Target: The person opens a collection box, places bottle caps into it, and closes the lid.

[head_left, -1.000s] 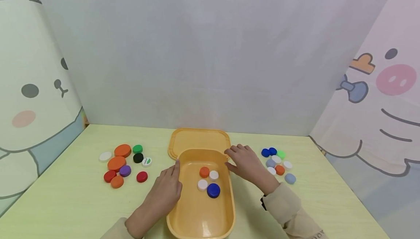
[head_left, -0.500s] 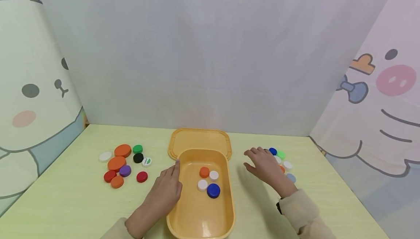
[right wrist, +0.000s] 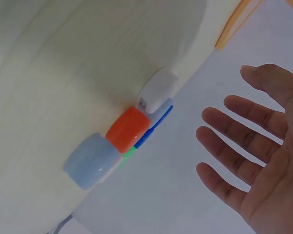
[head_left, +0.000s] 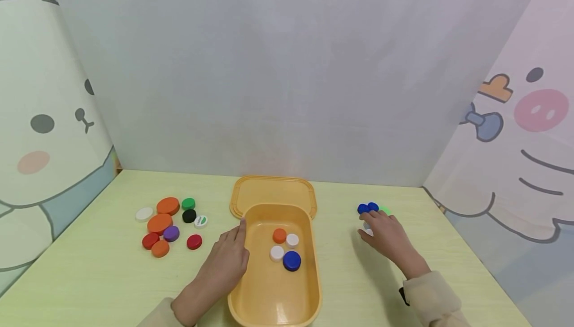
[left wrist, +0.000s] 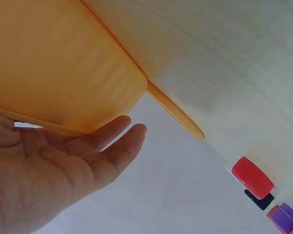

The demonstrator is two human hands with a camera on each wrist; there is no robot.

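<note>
Looks early: only four round plastic caps (head_left: 292, 261) sit in the yellow-orange plastic tub (head_left: 264, 294), with mixed-colour left-side caps (head_left: 171, 234) and right-side caps (head_left: 363, 209) left on the pale wooden table (head_left: 89, 277). Left hand (head_left: 224, 263) rests straight-fingered on the tub's left rim, not clenched; right hand (head_left: 387, 237) hovers at the right-side caps (partly hiding them), fingers apart, grasping nothing.

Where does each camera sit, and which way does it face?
Head: on the person's head, facing forward and down at the yellow box; left hand, right hand, sleeves show.
Left wrist: on that wrist, facing the box's outside; left hand shows.
Right wrist: on that wrist, facing loose caps; right hand shows.
Head and left wrist share the box and purple cap.
</note>
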